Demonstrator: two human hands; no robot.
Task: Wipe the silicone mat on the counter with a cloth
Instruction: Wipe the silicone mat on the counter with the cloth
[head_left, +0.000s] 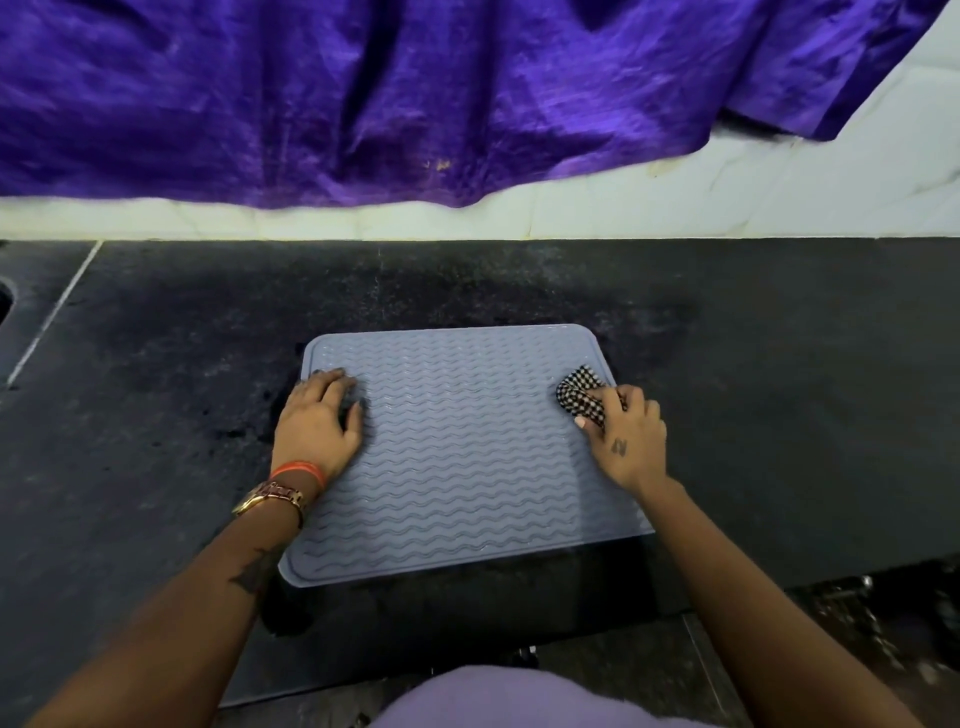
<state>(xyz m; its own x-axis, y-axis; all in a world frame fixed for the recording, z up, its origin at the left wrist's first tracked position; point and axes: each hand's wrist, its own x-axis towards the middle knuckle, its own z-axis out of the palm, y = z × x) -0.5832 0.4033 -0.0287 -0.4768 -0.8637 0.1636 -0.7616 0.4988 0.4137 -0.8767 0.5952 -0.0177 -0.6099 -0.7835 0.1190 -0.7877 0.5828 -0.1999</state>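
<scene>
A grey-blue silicone mat (457, 457) with wavy ridges lies flat on the black counter (156, 415), near its front edge. My left hand (319, 421) rests flat on the mat's left side, fingers spread and straight. My right hand (631, 439) grips a bunched black-and-white checked cloth (582, 395) and holds it against the mat at its right edge, toward the far corner.
A purple cloth (415, 93) hangs over the white tiled wall (727, 197) behind the counter. At the far left a dark sink opening (4, 306) shows in the counter. The counter's front edge runs just below the mat, with floor (883, 649) at the lower right.
</scene>
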